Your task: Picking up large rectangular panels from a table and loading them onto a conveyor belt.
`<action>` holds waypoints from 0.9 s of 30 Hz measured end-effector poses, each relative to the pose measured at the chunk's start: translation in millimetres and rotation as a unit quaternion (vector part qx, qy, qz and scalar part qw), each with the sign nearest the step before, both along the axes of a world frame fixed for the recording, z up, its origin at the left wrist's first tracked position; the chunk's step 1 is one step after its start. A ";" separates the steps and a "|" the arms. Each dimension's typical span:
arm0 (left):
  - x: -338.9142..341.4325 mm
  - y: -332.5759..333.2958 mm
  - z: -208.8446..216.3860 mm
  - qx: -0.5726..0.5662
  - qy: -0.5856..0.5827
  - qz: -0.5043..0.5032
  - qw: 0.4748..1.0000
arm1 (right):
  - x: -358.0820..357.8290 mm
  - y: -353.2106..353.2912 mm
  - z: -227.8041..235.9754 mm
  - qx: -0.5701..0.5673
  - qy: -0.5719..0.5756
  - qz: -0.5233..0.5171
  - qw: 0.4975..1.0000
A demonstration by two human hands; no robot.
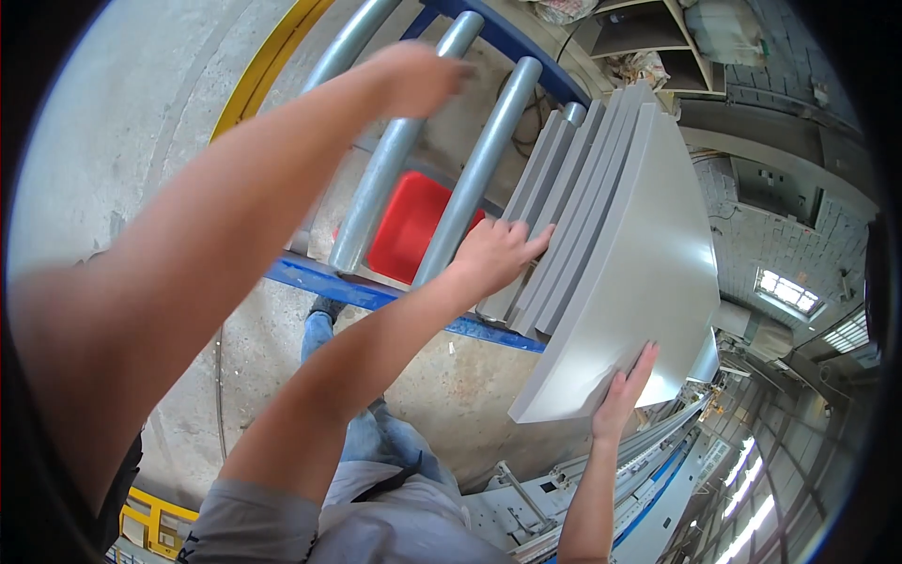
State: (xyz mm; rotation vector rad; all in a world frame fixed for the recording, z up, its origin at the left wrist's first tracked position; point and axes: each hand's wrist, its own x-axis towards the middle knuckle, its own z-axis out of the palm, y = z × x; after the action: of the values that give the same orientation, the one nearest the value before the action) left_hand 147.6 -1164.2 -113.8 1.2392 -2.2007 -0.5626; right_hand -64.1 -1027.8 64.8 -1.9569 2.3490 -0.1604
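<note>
Several light grey flat panels (648, 254) stand on edge side by side, leaning slightly, at the right end of a roller conveyor. My left hand (498, 254) is at the near edges of the rear panels, its index finger stretched toward them and the other fingers loosely bent. Nothing shows in its grasp. My right hand (622, 393) lies with outstretched fingers against the broad glossy face of the outermost panel, close to its lower edge. From the left, another person's bare arm (254, 179) reaches over the rollers; its hand (423, 80) is smeared by motion.
Steel rollers (481, 169) run across the blue conveyor frame (338, 284). A red plastic object (406, 226) sits beneath them. Along the far left curves a yellow rail (258, 75). Shelving (648, 38) stands at the back, and long machinery (648, 489) lies at lower right.
</note>
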 end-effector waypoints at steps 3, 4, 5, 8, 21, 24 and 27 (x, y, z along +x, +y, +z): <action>-2.7 5.5 3.1 0.067 -0.015 -0.015 0.998 | -1.4 1.2 0.6 0.001 0.006 -0.002 1.000; -4.0 8.4 3.1 0.123 0.004 -0.019 0.992 | -1.7 2.3 2.4 0.005 0.009 -0.005 1.000; -5.2 10.8 2.1 0.123 0.001 -0.018 0.992 | -2.9 2.9 3.1 0.005 0.006 -0.003 1.000; -13.3 31.1 -17.5 0.191 0.038 -0.005 0.981 | -5.5 4.3 4.1 0.018 0.029 -0.001 0.999; -37.5 104.7 -35.9 0.345 0.328 0.148 0.867 | -11.3 6.7 2.2 -0.007 0.044 -0.012 0.999; -49.5 54.7 -4.1 0.243 0.356 0.106 0.896 | -28.9 13.6 -2.0 -0.016 0.088 0.006 0.996; -34.9 46.4 -25.9 0.301 0.314 0.058 0.899 | -24.0 11.1 -14.2 -0.019 0.115 0.021 0.993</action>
State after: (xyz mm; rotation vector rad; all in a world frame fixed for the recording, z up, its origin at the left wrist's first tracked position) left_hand 112.7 -1117.7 -139.7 1.2227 -1.4328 -1.4395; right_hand -88.1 -1016.7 50.6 -2.1461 2.4557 0.0259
